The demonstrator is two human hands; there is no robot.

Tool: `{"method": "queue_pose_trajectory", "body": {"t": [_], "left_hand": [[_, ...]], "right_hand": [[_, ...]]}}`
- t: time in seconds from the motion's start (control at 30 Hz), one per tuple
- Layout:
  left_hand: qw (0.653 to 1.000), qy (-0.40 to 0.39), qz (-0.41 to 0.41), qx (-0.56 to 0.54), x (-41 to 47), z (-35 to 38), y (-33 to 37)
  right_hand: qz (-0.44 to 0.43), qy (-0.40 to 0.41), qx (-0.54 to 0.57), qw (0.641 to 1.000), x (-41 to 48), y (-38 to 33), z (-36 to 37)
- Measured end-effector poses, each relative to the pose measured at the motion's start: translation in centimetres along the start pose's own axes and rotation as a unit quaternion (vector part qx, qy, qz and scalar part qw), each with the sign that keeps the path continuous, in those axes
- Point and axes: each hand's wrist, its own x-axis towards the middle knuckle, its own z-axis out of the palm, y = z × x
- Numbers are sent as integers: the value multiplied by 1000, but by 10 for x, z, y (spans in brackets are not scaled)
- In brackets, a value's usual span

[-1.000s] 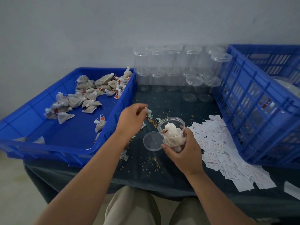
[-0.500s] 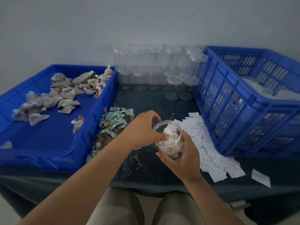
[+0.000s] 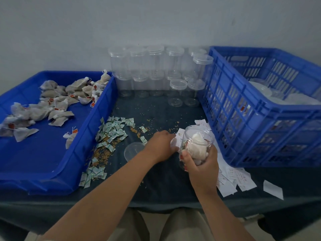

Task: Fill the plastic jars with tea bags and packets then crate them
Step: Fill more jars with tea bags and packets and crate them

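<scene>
Plastic jar (image 3: 198,141) in right grip (image 3: 202,166), left grip (image 3: 159,146) beside

— From where does the one view look?
— From the person's head, forward and down across the tabletop (image 3: 166,185) to the wall (image 3: 156,23) behind it.
— How near?
— Close. The left hand (image 3: 161,146) and right hand (image 3: 201,164) sit low in the middle, and the lap (image 3: 173,226) shows at the bottom edge.
— How wide?
— Wide-angle, from the blue tray (image 3: 90,140) at the left to the blue crate (image 3: 243,129) at the right.
</scene>
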Motion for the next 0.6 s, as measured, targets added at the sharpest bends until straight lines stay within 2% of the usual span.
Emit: {"method": "queue_pose_trajectory", "body": {"t": [0.1,0.23,0.4,0.6], "left_hand": [[999,29,12,23,6,9,0],[999,47,-6,-19,8,13,-3],[987,86,-56,-126,5,8,-7],[931,108,-130,-323,-8,-20,-11]], "right_hand": [[-3,-4,-5,1000,-1,2,0],[-2,-4,-4,1000,0,-2,1],[-8,-1,-4,1000,0,-5,0],[-5,-16,-8,1000,0,-5,0]]}}
